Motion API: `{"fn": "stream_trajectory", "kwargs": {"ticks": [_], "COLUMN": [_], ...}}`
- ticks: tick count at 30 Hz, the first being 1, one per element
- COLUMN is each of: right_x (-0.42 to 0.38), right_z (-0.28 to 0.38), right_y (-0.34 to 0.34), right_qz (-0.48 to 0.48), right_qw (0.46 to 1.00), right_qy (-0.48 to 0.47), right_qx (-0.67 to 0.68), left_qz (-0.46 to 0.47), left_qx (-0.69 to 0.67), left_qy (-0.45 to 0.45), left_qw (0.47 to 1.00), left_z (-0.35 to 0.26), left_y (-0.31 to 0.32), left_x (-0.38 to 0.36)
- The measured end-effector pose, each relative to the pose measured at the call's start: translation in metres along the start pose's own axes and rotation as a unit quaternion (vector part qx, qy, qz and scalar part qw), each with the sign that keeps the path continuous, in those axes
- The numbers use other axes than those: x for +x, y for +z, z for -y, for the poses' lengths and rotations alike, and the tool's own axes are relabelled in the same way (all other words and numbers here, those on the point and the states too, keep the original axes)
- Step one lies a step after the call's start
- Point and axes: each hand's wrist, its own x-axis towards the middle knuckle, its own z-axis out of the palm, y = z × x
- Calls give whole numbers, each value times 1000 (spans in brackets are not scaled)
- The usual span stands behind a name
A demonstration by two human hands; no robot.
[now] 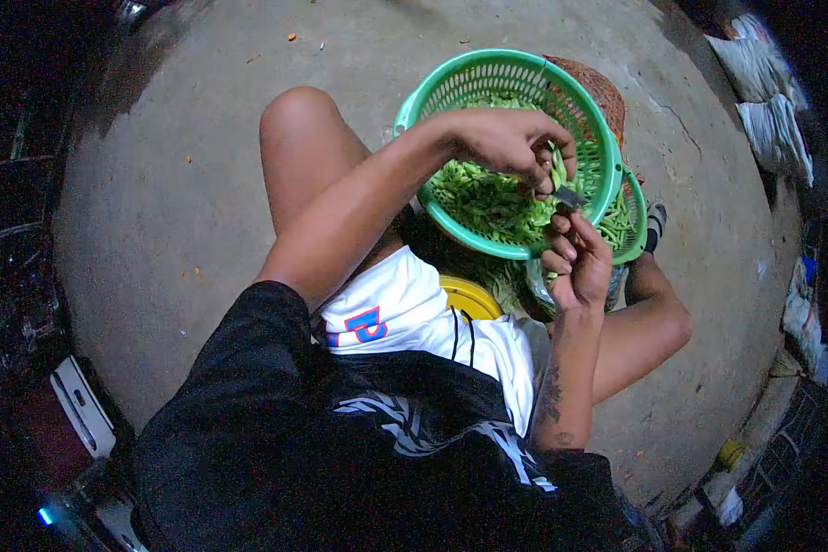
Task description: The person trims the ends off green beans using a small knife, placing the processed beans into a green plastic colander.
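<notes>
Now both hands meet over chopped green beans [488,198]: left hand [511,143] pinching beans, right hand [575,262] gripping a knife [569,196].

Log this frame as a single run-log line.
left hand: over green basket, pinching green beans | right hand: gripping small knife at basket rim | setting: seated on concrete floor

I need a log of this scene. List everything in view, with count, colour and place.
basket: one, green, on the floor ahead of the knees
cut beans: many, green, inside the basket
knife: one, grey blade, over the basket's near rim
yellow container: one, yellow, under the basket, partly hidden
sacks: a few, white, right edge
floor: one, grey concrete
left hand: one, over the beans
right hand: one, gripping the knife
</notes>
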Motion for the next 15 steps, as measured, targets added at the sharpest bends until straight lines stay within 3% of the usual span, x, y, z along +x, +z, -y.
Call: {"fn": "stream_trajectory", "kwargs": {"ticks": [3, 7, 9, 11, 13, 15], "right_x": [4, 5, 3, 2, 2, 2], "right_z": [2, 2, 3, 4, 4, 5], "right_y": [-7, -2, 1, -6, -7, -6], "right_qz": [55, 68, 55, 57, 63, 60], "right_qw": [997, 996, 997, 997, 997, 997], "right_qy": [39, 40, 45, 43, 40, 41], "right_qx": [26, 41, 28, 31, 34, 28], "left_qz": [-7, -20, -30, -67, -56, -49], "left_qx": [-31, -47, -34, -55, -69, -31], "left_qy": [44, 32, 73, 48, 50, -3], "left_qw": [999, 998, 996, 995, 995, 998], "left_z": [14, 19, 22, 27, 22, 15], "left_y": [-14, -28, -30, -37, -41, -31], "left_x": [0, -3, -4, -5, -8, -6]}}
